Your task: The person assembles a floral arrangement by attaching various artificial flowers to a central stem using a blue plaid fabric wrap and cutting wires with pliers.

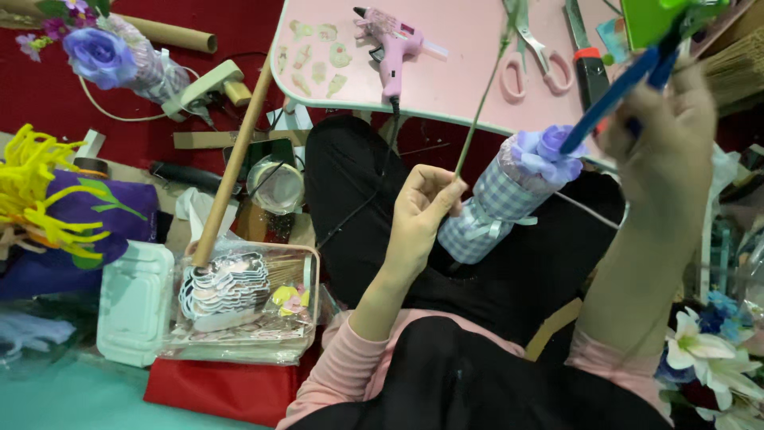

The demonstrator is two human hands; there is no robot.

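My left hand pinches a thin green wire stem between thumb and fingertips, just beside the small checked-fabric bouquet resting on my lap below the pink worktop. My right hand is closed around a blue tool whose tip touches the purple flower. The stem looks light and bendy, so I judge a low, gentle grip best; the petals seem soft and crushable.

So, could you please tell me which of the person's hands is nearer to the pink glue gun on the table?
Left. The left hand pinches a thin green stem just below the pink glue gun; the right hand is farther off to the side, holding a blue tool by the purple flower.
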